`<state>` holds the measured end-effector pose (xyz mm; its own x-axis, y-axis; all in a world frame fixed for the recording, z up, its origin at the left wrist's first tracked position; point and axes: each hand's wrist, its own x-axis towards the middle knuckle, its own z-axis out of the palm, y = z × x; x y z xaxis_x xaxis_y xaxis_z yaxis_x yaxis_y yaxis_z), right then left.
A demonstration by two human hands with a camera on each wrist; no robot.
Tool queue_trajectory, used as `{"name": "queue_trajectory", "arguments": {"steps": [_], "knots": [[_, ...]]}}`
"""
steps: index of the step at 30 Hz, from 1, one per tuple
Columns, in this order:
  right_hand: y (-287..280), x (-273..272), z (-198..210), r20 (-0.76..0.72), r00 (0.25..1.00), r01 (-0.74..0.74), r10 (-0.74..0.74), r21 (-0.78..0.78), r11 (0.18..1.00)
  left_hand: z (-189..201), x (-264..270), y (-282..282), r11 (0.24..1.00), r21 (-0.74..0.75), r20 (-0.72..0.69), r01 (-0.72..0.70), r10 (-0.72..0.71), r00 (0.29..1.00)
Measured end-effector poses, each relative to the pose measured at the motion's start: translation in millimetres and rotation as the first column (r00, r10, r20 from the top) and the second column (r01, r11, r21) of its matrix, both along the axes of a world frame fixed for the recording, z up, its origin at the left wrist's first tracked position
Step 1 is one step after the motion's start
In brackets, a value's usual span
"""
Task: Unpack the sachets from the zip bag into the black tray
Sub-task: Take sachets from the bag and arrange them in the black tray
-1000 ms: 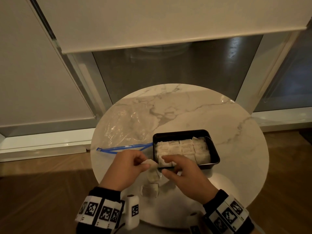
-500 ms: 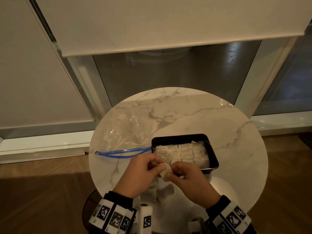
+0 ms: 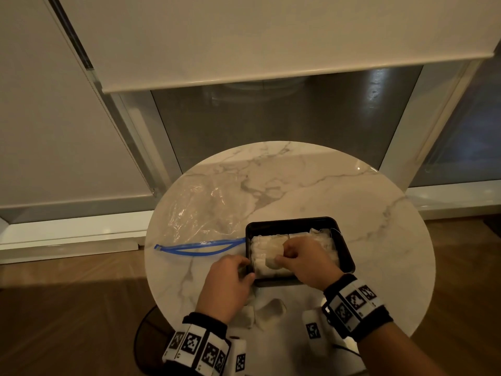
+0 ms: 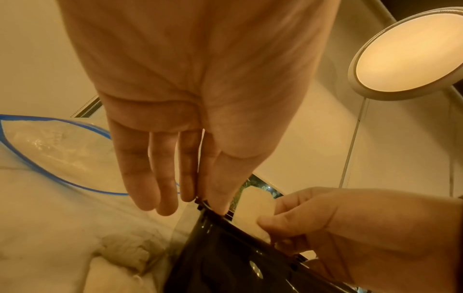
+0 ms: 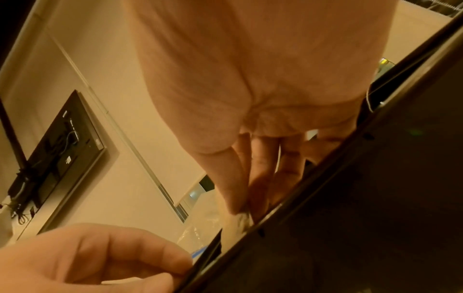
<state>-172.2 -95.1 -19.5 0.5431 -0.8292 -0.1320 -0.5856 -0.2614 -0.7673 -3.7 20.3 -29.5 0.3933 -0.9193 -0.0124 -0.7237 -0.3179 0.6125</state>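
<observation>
Sachet (image 3: 273,259), judged light, soft and best pinched at its edges, is held by the right hand (image 3: 306,260) over the black tray (image 3: 348,256); the tray's corner is pinched by the left hand (image 3: 227,283).

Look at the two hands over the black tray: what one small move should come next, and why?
Probably the right hand should lower the sachet it pinches into the black tray and let go. The sachet is already above the packed rows, the left hand holds the tray's near-left corner, and more sachets lie on the table.
</observation>
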Motion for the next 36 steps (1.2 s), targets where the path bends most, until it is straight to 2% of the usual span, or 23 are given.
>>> {"name": "queue_trajectory", "arguments": {"steps": [3,9,19,25,30,36], "knots": [[-7,13,0,-0.137,0.989,-0.065,0.062,-0.019,0.998,0,-1,-1,1.0,-0.007,0.011,-0.02,0.02,1.0],[-12,34,-2,-0.331,0.928,-0.157,0.17,0.066,0.985,-1,-3,-3,0.999,-0.009,0.019,-0.033,0.033,0.999],[-10,42,-11,-0.379,0.919,-0.119,0.104,-0.016,0.993,-3,-2,-1,0.999,-0.028,-0.005,-0.036,0.036,0.999],[-9,38,-10,-0.262,0.965,0.007,-0.018,-0.042,0.999,-2,-2,-2,0.999,-0.033,-0.012,-0.034,0.034,0.999],[-4,39,-15,-0.208,0.978,0.028,-0.029,-0.008,1.0,-1,-2,-1,0.999,-0.031,-0.013,-0.026,0.026,1.0],[7,23,-2,0.001,0.992,0.122,-0.122,0.056,0.991,2,-4,3,1.0,-0.02,-0.004,0.012,-0.012,1.0]]}}
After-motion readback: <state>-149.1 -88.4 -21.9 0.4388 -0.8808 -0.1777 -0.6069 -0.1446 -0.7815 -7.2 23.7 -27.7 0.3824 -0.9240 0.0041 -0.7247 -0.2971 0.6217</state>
